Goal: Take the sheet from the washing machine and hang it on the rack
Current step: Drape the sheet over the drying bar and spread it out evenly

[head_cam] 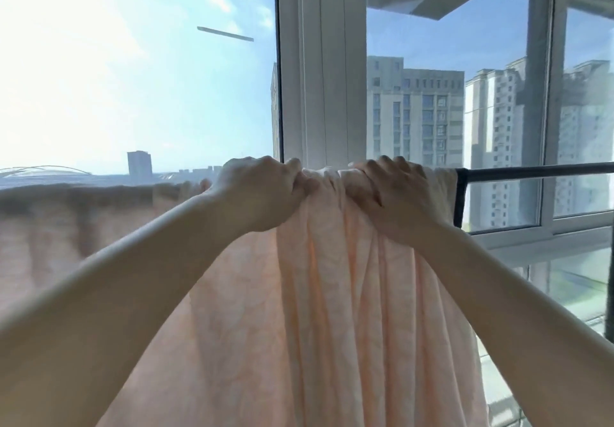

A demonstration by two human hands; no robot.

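A pale peach sheet (pixel 349 293) hangs in long folds over the top bar of a dark rack (pixel 531 171). It stretches along the bar to the left, where it looks blurred. My left hand (pixel 262 190) grips a bunch of the sheet at the bar. Just to its right, my right hand (pixel 388 194) clutches the gathered cloth on top of the bar. Under the cloth the bar is hidden; its bare end runs off to the right, with a dark upright post (pixel 460 197) below it.
Right behind the rack stands a large window with a white frame (pixel 322 71), and tall buildings show through the glass. A white sill (pixel 548 227) runs at the lower right.
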